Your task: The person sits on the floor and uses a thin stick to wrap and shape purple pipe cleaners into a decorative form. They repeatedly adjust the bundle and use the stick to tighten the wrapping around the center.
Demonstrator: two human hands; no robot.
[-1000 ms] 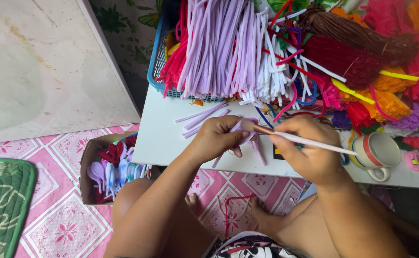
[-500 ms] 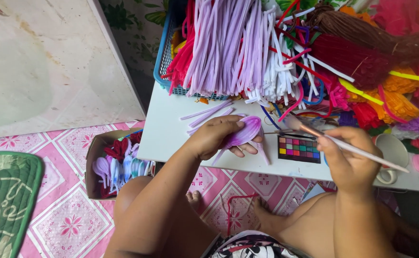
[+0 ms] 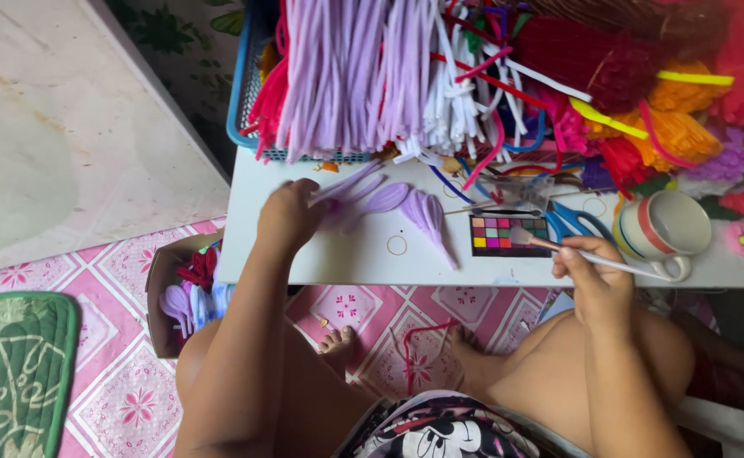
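Both hands shifting: left hand (image 3: 289, 214) now gripping lilac stems (image 3: 346, 182) by tabletop's (image 3: 389, 267) left edge, petal (image 3: 428, 214) dropped; right hand (image 3: 596, 284) pinching brush (image 3: 592, 257), dipping into palette (image 3: 508, 235).

Left grip (image 3: 291, 212) motion-blurred over the lilac stems (image 3: 351, 182); I can't tell the hold. Bench (image 3: 406, 263) right end and chenille pile (image 3: 609, 59) cropped.

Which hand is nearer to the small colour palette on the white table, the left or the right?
The right. The right hand holds a brush whose tip touches the colour palette, just beside it. The left hand lies far off at the table's other end, on purple petals.
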